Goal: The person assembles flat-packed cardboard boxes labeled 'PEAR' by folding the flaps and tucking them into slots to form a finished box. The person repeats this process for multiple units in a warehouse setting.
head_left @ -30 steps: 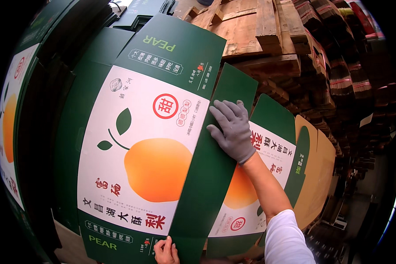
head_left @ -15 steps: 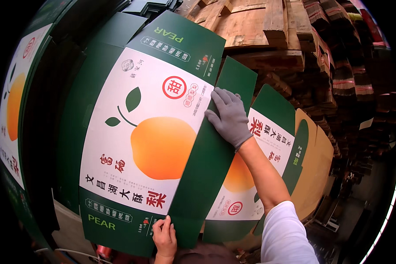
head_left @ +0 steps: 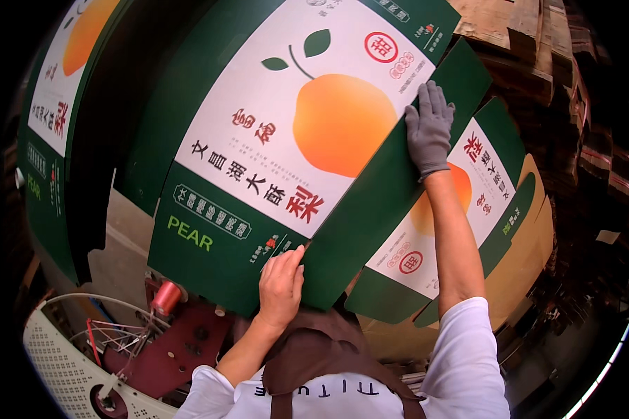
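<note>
A flat printed carton blank (head_left: 217, 133), green and white with a large orange-yellow pear, lies slanted in front of me. Its narrow green panel joins a second white panel (head_left: 468, 202) on the right. My right hand (head_left: 430, 129), in a grey glove, rests flat on the green strip beside the fold, fingers stretched out. My left hand (head_left: 282, 286) is bare and lies on the near green flap, close to the slot between panels. Its fingers are slightly bent, with the tips on the board. Neither hand wraps round an edge that I can see.
At the left stands another printed carton panel (head_left: 49, 119). Below it are a maroon machine part (head_left: 189, 349), a spool of red thread (head_left: 166, 298) and a perforated cream guard (head_left: 63, 363). Wooden pallets (head_left: 500, 28) and stacked cardboard (head_left: 601, 153) fill the far right.
My view has shifted, so the carton sits higher and further right and the machine shows at lower left. Both hands keep nearly the same places on the board; my left fingers have straightened somewhat.
</note>
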`<action>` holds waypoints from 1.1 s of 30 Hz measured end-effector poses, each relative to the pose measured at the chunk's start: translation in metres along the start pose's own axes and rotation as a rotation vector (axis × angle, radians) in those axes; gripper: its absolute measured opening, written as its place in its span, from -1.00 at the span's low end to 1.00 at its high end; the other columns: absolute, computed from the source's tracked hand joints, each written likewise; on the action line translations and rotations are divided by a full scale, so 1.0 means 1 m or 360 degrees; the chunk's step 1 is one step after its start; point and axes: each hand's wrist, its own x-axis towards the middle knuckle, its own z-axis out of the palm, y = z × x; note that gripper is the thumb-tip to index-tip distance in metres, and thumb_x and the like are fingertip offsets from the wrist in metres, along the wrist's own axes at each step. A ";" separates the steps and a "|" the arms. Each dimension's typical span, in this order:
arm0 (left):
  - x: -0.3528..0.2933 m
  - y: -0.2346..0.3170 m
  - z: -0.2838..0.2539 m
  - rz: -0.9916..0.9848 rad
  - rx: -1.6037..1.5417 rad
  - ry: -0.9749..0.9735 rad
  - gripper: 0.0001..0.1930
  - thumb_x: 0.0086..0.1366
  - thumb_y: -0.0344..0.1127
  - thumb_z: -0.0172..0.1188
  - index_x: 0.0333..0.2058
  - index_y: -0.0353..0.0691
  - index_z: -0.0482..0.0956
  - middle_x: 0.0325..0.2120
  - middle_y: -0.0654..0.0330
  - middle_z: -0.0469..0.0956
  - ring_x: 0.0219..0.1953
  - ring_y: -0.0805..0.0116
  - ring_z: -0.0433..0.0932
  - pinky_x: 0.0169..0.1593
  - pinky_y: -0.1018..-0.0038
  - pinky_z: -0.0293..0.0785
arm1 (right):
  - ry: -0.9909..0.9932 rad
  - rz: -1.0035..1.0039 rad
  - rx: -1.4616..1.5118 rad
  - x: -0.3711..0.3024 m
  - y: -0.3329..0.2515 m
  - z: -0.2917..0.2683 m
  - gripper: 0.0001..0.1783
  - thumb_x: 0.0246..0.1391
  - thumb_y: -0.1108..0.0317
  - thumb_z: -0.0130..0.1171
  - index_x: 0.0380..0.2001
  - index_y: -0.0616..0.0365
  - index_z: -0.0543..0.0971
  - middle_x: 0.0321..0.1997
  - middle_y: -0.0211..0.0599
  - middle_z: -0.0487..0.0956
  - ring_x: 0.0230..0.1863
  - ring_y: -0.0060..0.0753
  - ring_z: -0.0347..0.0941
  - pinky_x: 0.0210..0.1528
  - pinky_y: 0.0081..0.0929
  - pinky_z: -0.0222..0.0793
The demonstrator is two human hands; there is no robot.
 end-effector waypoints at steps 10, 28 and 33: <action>-0.117 -0.120 -0.030 -0.1194 -0.0844 0.1410 -0.40 0.31 -0.34 0.23 0.23 -0.36 0.19 0.18 0.08 0.31 0.21 0.22 0.32 0.25 0.35 0.24 | 0.0037 -0.0038 -0.0048 0.001 0.004 0.008 -0.41 0.23 0.05 -0.03 0.23 0.14 0.37 0.37 -0.12 0.28 0.41 -0.06 0.11 0.40 0.15 -0.14; -0.129 -0.138 -0.038 -0.1242 -0.1834 0.1157 -0.84 0.37 -0.34 0.16 -0.11 -0.18 0.47 -0.14 0.28 0.56 -0.09 0.48 0.50 0.09 0.47 0.38 | 0.0047 -0.0061 -0.0107 0.005 0.004 0.011 -0.43 0.22 0.04 -0.04 0.21 0.10 0.39 0.36 -0.13 0.31 0.39 -0.07 0.15 0.39 0.11 -0.12; -0.128 -0.136 -0.050 -0.1306 -0.1740 0.1093 -0.87 0.38 -0.34 0.14 -0.14 -0.16 0.45 -0.16 0.31 0.53 -0.12 0.47 0.49 0.05 0.45 0.39 | 0.0050 -0.0011 -0.0064 -0.001 -0.005 0.006 -0.42 0.21 0.07 -0.02 0.21 0.14 0.38 0.36 -0.10 0.30 0.40 -0.04 0.13 0.39 0.16 -0.14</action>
